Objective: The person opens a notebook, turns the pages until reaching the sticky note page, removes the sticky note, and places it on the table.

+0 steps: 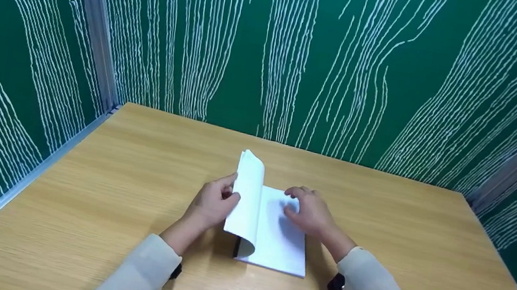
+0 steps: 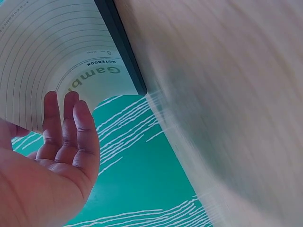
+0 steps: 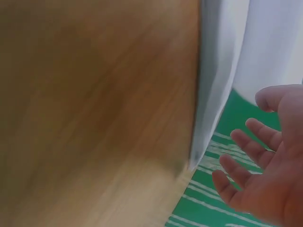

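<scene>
A notebook (image 1: 278, 239) with white pages lies on the table, its left part raised and curling upright. My left hand (image 1: 212, 202) pinches the outer edge of the raised cover and pages (image 1: 246, 194), thumb in front and fingers behind. In the left wrist view, the cover's outer side (image 2: 57, 52) shows curved lines and the word "NOTEBOOK", beside a dark spine (image 2: 122, 47); three fingers of the left hand (image 2: 52, 170) lie against or near it. Over the flat right page hovers my right hand (image 1: 312, 213), fingers loosely bent, holding nothing. The right wrist view shows its fingers (image 3: 248, 146) spread beside the notebook's edge (image 3: 215, 90).
The wooden table (image 1: 134, 168) extends on all sides of the notebook. Green walls (image 1: 245, 62) with white wavy lines stand behind and at both sides, with grey posts (image 1: 99, 21) at the corners.
</scene>
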